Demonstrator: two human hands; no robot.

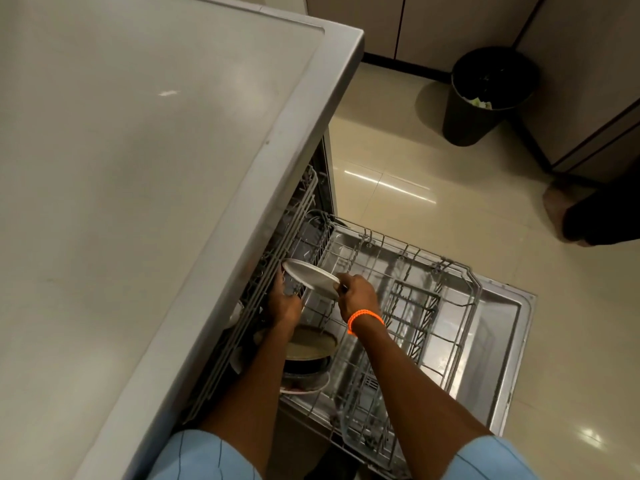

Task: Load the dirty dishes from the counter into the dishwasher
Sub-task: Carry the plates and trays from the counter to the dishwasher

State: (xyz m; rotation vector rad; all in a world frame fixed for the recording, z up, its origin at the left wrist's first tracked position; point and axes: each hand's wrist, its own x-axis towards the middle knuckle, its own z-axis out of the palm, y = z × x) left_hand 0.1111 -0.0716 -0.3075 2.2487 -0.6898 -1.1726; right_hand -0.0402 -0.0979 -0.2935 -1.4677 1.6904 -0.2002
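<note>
Grey counter (145,188) overhangs the dishwasher's upper rack (277,258), leaving a narrow gap. Left hand (284,303) and right hand (356,296) both grip a white plate (311,277), tilted, at the inner edge of the pulled-out lower rack (398,306). Stacked dishes (308,358) sit below; rack space rightward lies open.
</note>
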